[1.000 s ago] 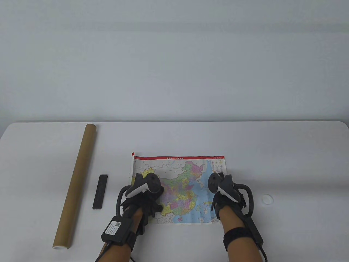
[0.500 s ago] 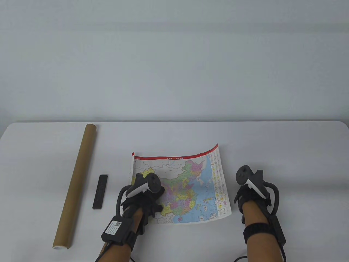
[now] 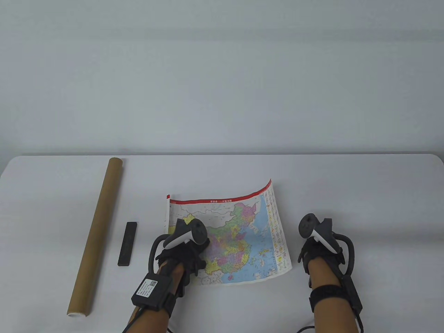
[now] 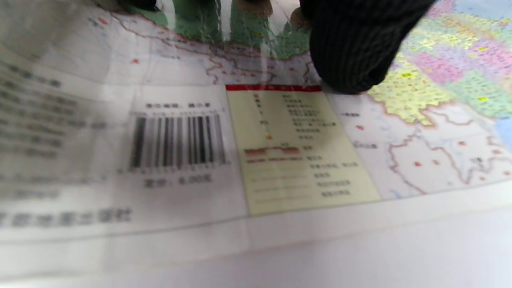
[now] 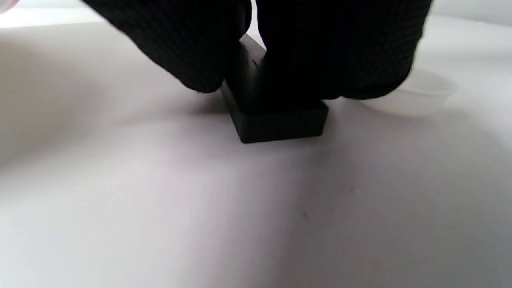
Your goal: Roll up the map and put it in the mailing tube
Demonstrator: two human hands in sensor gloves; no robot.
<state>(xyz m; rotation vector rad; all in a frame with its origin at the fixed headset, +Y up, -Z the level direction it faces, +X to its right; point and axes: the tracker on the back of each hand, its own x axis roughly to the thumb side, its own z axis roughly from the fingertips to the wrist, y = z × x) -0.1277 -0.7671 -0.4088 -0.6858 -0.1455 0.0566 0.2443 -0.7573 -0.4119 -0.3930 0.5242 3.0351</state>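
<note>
The colourful map (image 3: 239, 239) lies flat on the white table, its right edge curling up off the surface. My left hand (image 3: 187, 253) presses on the map's left part; in the left wrist view a gloved fingertip (image 4: 352, 52) rests on the map (image 4: 296, 160). My right hand (image 3: 312, 253) is on the table just right of the map. In the right wrist view its fingers (image 5: 192, 52) grip a black bar (image 5: 280, 120) that sits on the table. The brown mailing tube (image 3: 97, 236) lies at the left, open end toward me.
A second black bar (image 3: 127, 243) lies between the tube and the map. A white cap (image 5: 420, 96) sits on the table just behind my right hand, seen only in the right wrist view. The table's far edge (image 3: 222, 155) meets a plain wall.
My right hand moved from the map's right edge out onto the table, with the black bar. The freed right edge of the map curled upward. My left hand stayed put.
</note>
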